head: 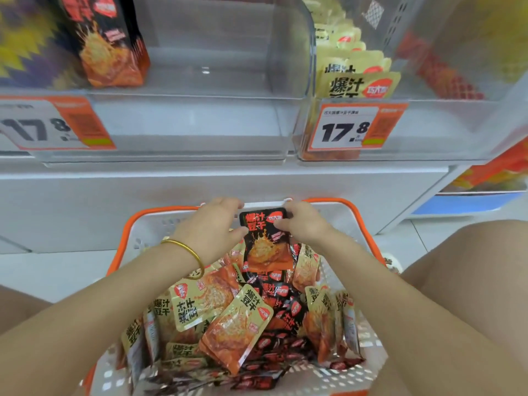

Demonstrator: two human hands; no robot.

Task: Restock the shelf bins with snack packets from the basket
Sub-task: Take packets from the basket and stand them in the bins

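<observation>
Black packet (267, 241), orange food print, upright between both hands' grip.

Packet (264, 241) between my hands: black, orange-red food print, red logo. Basket (134, 235): white lattice walls, orange rim. Loose packets in it: pale yellow (237, 324) and black (281, 298), both orange at base. Price tag (357, 127): white, black digits, orange edge. My bangle (185, 250): gold.

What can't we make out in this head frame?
- Black packet: its top corners are covered by the left hand and right hand.
- Basket: near rim is cut off by the bottom edge.
- Left price tag: blurred, with small print unreadable.
</observation>
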